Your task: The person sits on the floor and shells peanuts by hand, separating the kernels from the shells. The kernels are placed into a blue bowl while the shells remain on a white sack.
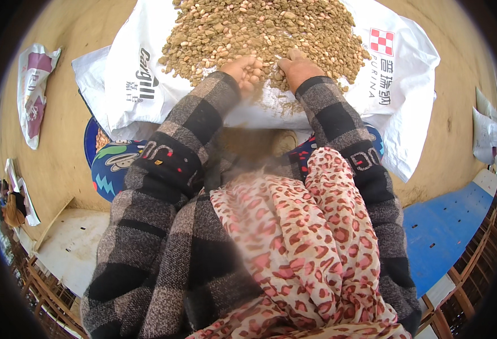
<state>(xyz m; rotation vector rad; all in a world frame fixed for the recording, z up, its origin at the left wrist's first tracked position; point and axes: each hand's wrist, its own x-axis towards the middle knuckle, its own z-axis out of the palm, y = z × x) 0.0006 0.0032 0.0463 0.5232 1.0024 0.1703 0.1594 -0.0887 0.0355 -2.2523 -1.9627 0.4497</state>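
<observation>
A wide pile of brown soil clods mixed with pinkish shelled peanuts [260, 28] lies on white woven sacks [130, 73] before me. At the near edge of the pile, my left hand [244, 70] is curled, with pale pink peanuts showing against its fingers. Just to its right, my right hand [300, 69] reaches into the pile's near edge with its fingers bent; whatever sits at its fingertips is too small or hidden to name. A thin, dusty scatter covers the sack between the two hands.
A blue tub [92, 141] holding peanuts stands by my left knee, partly covered by the sack. A white and purple sack [35, 96] lies on the floor at far left. Blue panel [437, 237] is at right, a pale board [76, 243] at left.
</observation>
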